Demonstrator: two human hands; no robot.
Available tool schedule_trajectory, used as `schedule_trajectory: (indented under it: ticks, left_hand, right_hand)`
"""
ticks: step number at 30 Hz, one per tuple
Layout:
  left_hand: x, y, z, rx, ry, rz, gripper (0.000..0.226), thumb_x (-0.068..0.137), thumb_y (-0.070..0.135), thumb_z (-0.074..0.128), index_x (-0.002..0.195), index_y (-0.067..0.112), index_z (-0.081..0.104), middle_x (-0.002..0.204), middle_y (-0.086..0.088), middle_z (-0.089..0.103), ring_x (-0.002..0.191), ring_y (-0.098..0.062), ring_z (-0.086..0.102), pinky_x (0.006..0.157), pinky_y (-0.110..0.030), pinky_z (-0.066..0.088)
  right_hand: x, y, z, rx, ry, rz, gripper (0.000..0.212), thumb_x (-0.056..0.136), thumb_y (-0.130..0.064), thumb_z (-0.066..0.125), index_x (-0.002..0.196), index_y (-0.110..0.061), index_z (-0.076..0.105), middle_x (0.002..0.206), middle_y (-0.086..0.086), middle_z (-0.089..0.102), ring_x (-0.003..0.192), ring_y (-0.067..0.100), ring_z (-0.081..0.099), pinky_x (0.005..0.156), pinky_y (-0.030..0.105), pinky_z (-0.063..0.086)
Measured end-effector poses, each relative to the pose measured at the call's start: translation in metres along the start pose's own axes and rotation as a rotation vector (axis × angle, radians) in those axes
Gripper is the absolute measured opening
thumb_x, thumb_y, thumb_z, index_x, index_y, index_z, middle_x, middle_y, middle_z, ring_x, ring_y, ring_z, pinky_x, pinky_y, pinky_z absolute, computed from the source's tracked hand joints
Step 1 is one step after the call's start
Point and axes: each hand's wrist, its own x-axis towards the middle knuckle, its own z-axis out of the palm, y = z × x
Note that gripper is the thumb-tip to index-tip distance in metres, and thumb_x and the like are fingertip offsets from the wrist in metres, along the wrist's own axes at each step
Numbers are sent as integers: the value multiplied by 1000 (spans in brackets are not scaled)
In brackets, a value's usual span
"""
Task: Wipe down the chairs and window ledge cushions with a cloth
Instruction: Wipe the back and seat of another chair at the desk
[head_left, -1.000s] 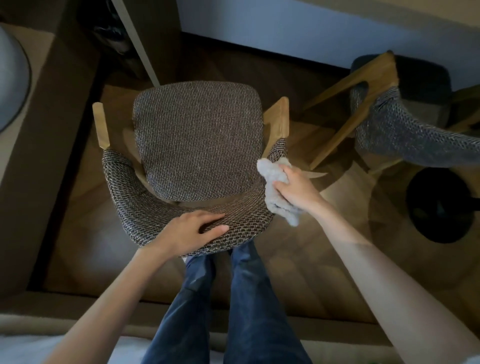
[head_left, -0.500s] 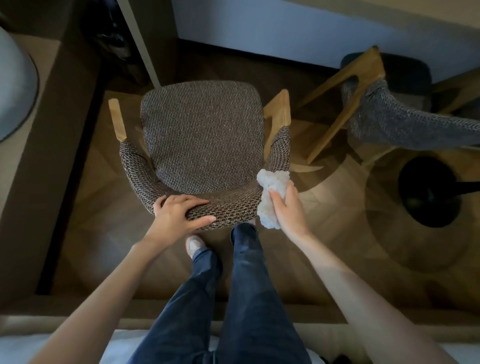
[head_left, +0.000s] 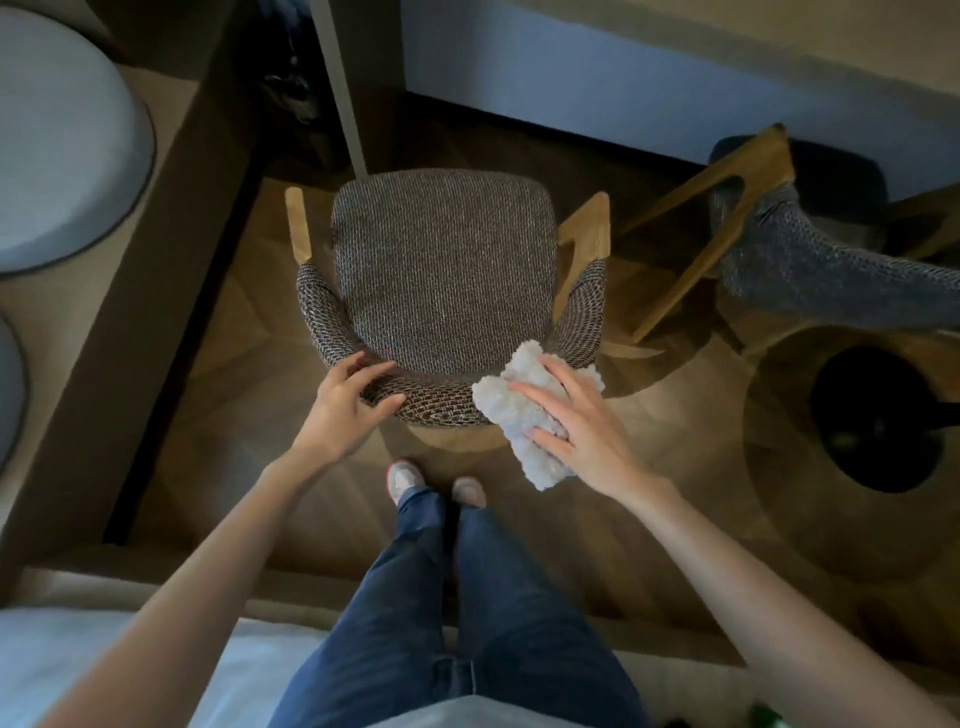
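Where cloth (head_left: 511, 415) drapes, chair (head_left: 441, 270) backrest hidden; right hand (head_left: 582, 426) presses flat.

Dim room, wooden floor (head_left: 223, 395), pale wall (head_left: 597, 78)

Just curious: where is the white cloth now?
Head view, right of centre: the white cloth is pressed under the right hand onto the chair's curved backrest, right of the left hand.

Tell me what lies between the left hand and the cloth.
Head view: only a bare stretch of the chair's woven backrest separates the left hand from the cloth under the right hand.
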Motion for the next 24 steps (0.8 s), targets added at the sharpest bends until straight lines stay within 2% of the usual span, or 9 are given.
schedule_trajectory:
  ticks: [3,7,9,11,13,16,19,21,24]
  left_hand:
    - [-10,-8,4,-25,-6,-87,57,89,37,62,141,22,45,155,-14,24,143,-25,23,116,-37,23]
    - [-17,-8,1,-154,46,-158,62,90,27,64,145,17,38,151,-6,35,130,-20,46,104,-20,34]
    - [-17,-7,-5,-203,85,-172,57,92,20,62,144,11,40,145,-8,44,128,-16,47,102,-15,34]
    - [-21,-8,-13,-292,116,-178,53,93,12,58,142,6,40,140,-12,49,123,-11,47,93,-7,34]
    - [-25,-9,-20,-297,156,-169,50,94,9,55,142,5,40,137,-12,51,119,-10,48,91,-8,34]
    - [-32,-19,-35,-308,226,-167,44,96,7,52,139,6,45,134,-10,54,118,-11,49,90,-9,33]
    - [-33,-34,-52,-315,244,-176,40,97,10,51,137,9,48,134,-7,55,119,-14,52,95,-15,35]
    - [-27,-45,-64,-313,240,-178,39,97,12,51,136,12,50,134,-4,55,116,-10,52,95,-17,35]
    - [-9,-60,-84,-304,199,-151,38,98,15,50,136,14,50,132,2,55,112,-5,50,93,-15,34]
  right_hand:
    - [12,11,10,-169,-50,-108,69,82,-27,72,141,-36,38,149,12,31,140,28,24,112,53,31]
    - [24,8,20,-289,-47,-270,71,82,-25,71,144,-30,36,143,11,39,133,29,36,112,47,33]
    - [31,-4,24,-329,-8,-353,68,81,-24,72,142,-23,42,137,11,47,126,29,45,105,40,39]
    - [38,-24,27,-334,28,-431,63,81,-24,70,139,-17,47,130,13,53,118,28,52,100,36,43]
    - [43,-43,29,-321,40,-464,58,83,-24,67,137,-15,50,127,15,56,115,30,56,95,36,47]
    - [55,-73,35,-291,10,-430,56,86,-24,68,138,-14,51,131,17,54,118,30,55,95,36,48]
    - [68,-100,48,-308,-79,-335,56,96,-31,52,148,-18,34,146,15,38,133,28,40,107,35,36]
    - [82,-118,61,-320,-102,-255,56,99,-34,46,150,-20,27,150,13,32,136,27,35,110,35,32]
    - [112,-148,82,-357,-123,-98,57,99,-37,45,149,-20,26,145,14,38,127,28,44,103,35,37]
